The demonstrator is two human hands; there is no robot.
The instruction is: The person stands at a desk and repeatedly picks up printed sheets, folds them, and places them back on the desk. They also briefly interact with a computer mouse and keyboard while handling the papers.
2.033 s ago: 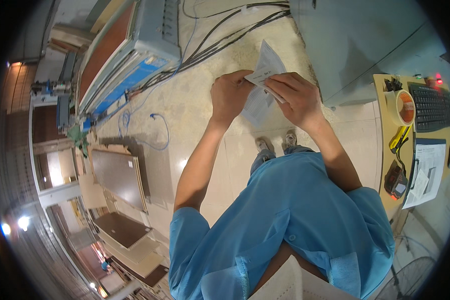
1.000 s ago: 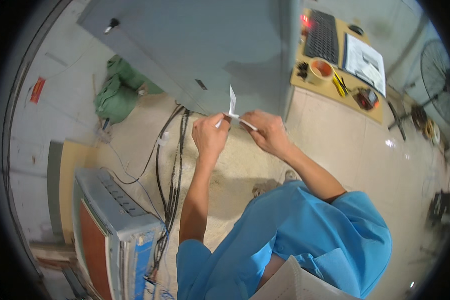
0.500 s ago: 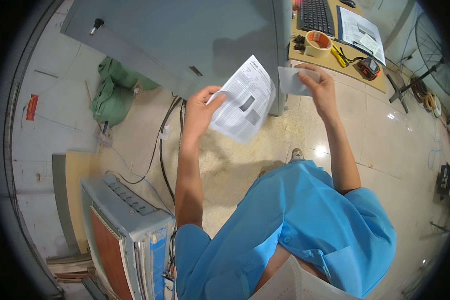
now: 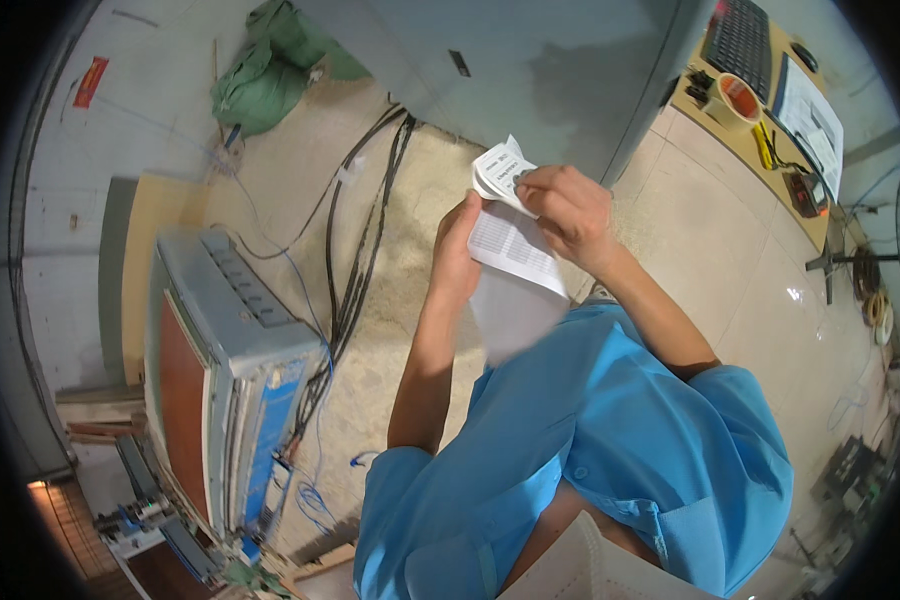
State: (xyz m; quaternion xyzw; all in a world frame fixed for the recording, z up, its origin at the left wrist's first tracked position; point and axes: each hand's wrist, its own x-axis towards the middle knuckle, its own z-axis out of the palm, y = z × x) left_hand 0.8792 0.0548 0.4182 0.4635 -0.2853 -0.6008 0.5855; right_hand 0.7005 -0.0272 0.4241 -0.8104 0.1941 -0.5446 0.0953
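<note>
My left hand (image 4: 456, 250) is closed on a printed sheet of paper (image 4: 515, 245), which hangs down and curls toward my blue shirt; its lower part is blurred. Over the sheet's upper end lies a small white paper slip (image 4: 503, 168) with large dark print and a bent corner. My right hand (image 4: 573, 212) pinches the slip's right edge between bent fingers. The left thumb reaches up to the slip's lower left edge, and whether it presses on the slip cannot be made out.
A grey metal cabinet (image 4: 530, 70) stands ahead. On the desk (image 4: 813, 228) at right are a tape roll (image 4: 734, 100), yellow cutter (image 4: 765, 146), tape measure (image 4: 805, 193), keyboard (image 4: 738, 48) and clipboard (image 4: 808, 110). Black cables (image 4: 355, 250) cross the floor beside a grey metal unit (image 4: 235, 300).
Both hands have come together, bringing the small slip from the right over the printed sheet. The sheet now hangs lower, and the view has swung toward the left.
</note>
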